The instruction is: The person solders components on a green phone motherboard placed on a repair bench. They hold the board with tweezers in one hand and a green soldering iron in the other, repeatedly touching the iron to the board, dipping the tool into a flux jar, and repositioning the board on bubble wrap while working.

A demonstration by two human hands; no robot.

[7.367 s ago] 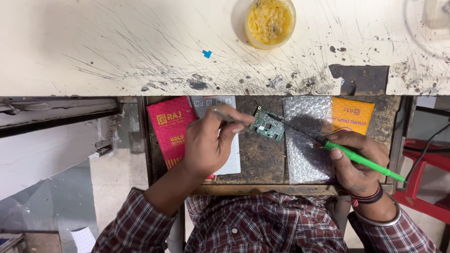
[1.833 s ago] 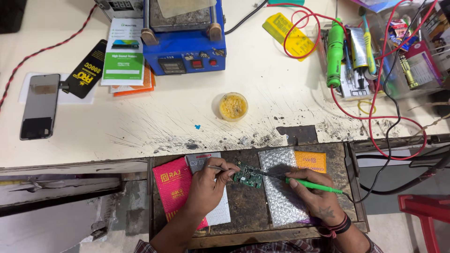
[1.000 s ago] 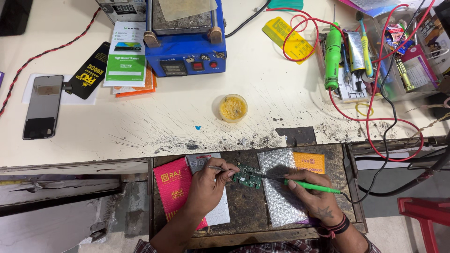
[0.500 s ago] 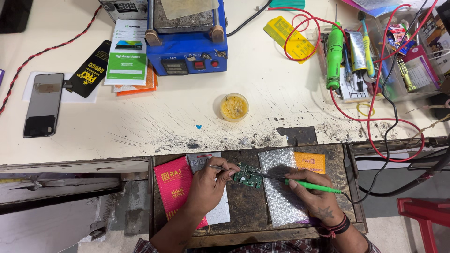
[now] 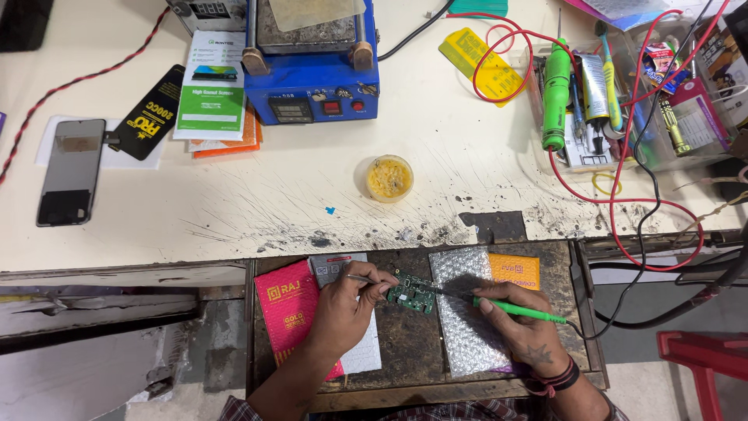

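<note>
left hand (image 5: 343,304) pinching tweezers (image 5: 365,279) on green circuit board (image 5: 411,294) | right hand (image 5: 520,331) at 3 o'clock gripping green soldering iron (image 5: 514,309)

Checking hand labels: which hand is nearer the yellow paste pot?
Left. The left hand sits just below-left of the pot; the right hand lies farther, below-right.

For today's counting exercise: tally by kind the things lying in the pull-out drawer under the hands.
Green circuit board: 1
Red packet: 1
White packet: 1
Orange packet: 1
Bubble-wrap sheet: 1
Total: 5
</note>
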